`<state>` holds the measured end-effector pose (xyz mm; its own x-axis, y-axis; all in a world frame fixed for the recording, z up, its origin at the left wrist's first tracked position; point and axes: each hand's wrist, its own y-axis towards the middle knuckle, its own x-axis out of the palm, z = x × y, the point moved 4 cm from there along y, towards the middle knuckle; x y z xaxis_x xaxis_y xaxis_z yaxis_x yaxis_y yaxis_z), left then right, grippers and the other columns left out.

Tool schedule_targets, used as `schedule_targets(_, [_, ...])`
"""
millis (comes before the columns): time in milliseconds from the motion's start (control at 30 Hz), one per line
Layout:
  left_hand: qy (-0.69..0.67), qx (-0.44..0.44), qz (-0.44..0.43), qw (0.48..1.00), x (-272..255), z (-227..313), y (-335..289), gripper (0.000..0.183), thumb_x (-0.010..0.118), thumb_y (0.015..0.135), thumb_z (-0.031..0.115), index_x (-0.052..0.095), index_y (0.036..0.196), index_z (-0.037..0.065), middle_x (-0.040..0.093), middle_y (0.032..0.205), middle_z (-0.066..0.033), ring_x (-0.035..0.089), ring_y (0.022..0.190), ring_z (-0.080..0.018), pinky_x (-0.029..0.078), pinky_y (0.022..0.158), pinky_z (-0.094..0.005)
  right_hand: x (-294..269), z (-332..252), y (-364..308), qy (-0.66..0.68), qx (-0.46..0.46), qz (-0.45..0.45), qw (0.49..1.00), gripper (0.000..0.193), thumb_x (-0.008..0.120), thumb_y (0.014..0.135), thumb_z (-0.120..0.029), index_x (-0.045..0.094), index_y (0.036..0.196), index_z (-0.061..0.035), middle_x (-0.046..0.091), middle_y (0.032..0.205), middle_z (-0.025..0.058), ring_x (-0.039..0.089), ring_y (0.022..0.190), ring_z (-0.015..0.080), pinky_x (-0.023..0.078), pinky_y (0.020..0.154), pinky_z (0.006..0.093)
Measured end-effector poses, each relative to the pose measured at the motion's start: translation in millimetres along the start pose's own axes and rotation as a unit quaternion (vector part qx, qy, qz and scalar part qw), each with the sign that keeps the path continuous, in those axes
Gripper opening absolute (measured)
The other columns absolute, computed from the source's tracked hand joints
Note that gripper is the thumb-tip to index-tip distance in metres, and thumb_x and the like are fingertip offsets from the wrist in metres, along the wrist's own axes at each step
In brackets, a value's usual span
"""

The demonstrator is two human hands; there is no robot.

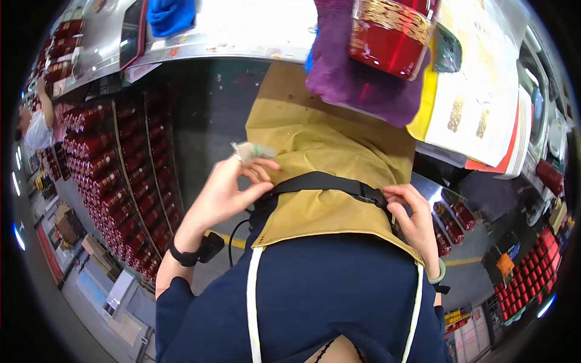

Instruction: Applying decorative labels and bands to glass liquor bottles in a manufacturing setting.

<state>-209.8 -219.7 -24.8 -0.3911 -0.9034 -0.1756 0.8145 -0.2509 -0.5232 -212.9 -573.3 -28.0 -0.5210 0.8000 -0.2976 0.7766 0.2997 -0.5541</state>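
A black waist belt (321,180) with a buckle on its right part crosses a tan apron (321,142) at my waist. My left hand (229,184) is at the belt's left end, its thumb tip close to the strap, the fingers loosely bent and apart from the thumb. A pale wrapping covers one of its fingertips. At the belt's right end my right hand (414,212) has its fingers and thumb bent in, the tips on the strap. White straps run up over my dark blue shirt (333,278).
Ahead stands a worktable (254,27) with a blue cloth (171,15), a purple cloth (369,91), a red and gold container (393,36) and printed sheets (478,91). Racks of red containers (115,181) fill the left. A person (39,127) is at far left. More red containers (526,275) stand at right.
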Motion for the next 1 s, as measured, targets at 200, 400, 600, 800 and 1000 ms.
schedule_targets(200, [-0.009,0.053,-0.042,0.998,19,30,37,0.032,0.067,0.094,-0.003,0.062,0.126,-0.004,0.075,0.113,-0.0125,0.071,0.101,-0.0163,0.057,0.09,-0.0305,-8,-4,7,0.0,-0.011,0.039,0.999,0.025,0.07,0.092,-0.004,0.069,0.117,0.0031,0.07,0.102,0.0139,0.069,0.092,0.0227,0.054,0.083,0.0321])
schedule_targets(400, [0.013,0.09,-0.246,0.965,87,57,83,0.025,0.069,0.095,0.007,0.066,0.119,-0.002,0.075,0.104,-0.016,0.074,0.095,-0.0259,0.058,0.087,-0.0368,-2,-7,14,-0.047,-0.059,-0.062,0.995,0.049,0.082,0.087,-0.03,0.068,0.122,0.0009,0.068,0.108,0.0166,0.068,0.101,0.0289,0.055,0.091,0.0386])
schedule_targets(600, [0.091,0.111,-0.314,0.938,104,61,95,0.039,0.08,0.088,0.015,0.059,0.116,-0.003,0.072,0.104,-0.0208,0.072,0.099,-0.0349,0.056,0.087,-0.0424,5,2,18,-0.027,-0.008,-0.094,0.995,0.046,0.079,0.088,-0.031,0.068,0.118,0.0016,0.065,0.108,0.0172,0.066,0.1,0.0307,0.054,0.091,0.0394])
schedule_targets(800, [0.161,0.23,-0.272,0.92,115,51,93,0.048,0.083,0.085,0.017,0.055,0.119,-0.001,0.065,0.107,-0.021,0.064,0.1,-0.0418,0.052,0.086,-0.0479,9,3,16,-0.013,-0.035,-0.069,0.997,0.039,0.078,0.087,-0.025,0.065,0.112,0.0019,0.064,0.104,0.0171,0.065,0.098,0.0306,0.054,0.089,0.0399])
schedule_targets(1000, [0.219,0.133,-0.279,0.926,133,30,81,0.049,0.077,0.088,0.013,0.056,0.132,0.007,0.067,0.121,-0.0199,0.063,0.118,-0.0417,0.052,0.095,-0.046,22,-4,12,-0.094,-0.124,-0.01,0.988,0.031,0.075,0.086,-0.013,0.06,0.107,0.0049,0.062,0.099,0.0219,0.061,0.096,0.0416,0.051,0.084,0.0459])
